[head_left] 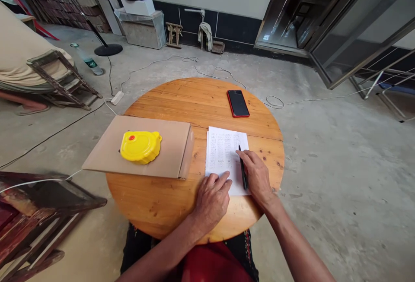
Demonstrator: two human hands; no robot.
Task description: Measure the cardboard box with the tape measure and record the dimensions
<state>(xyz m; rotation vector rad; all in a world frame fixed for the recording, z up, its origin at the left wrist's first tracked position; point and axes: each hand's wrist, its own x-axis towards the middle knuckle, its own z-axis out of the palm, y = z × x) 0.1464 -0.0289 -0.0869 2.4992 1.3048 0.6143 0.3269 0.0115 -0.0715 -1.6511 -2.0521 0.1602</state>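
A white sheet of paper (pixel 223 150), covered with columns of small handwriting, lies on the round wooden table (pixel 181 100). My right hand (pixel 257 176) grips a black pen (pixel 243 169) over the sheet's right side. The pen slants, its upper end toward the far side of the table; whether it touches the paper I cannot tell. Across the sheet's lower left corner rests my left hand (pixel 214 198), index finger stretched out and nothing held in it. Beyond the paper lies a phone (pixel 238 103) with a red case edge.
To the left on the table is a cardboard box (pixel 168 152) bearing a yellow tape-measure-shaped case (pixel 139 146) with a red button. Cables (pixel 162 62) run over the floor. Wooden chairs (pixel 61 79), a bottle (pixel 89 61) and a person's foot (pixel 30 107) are at left.
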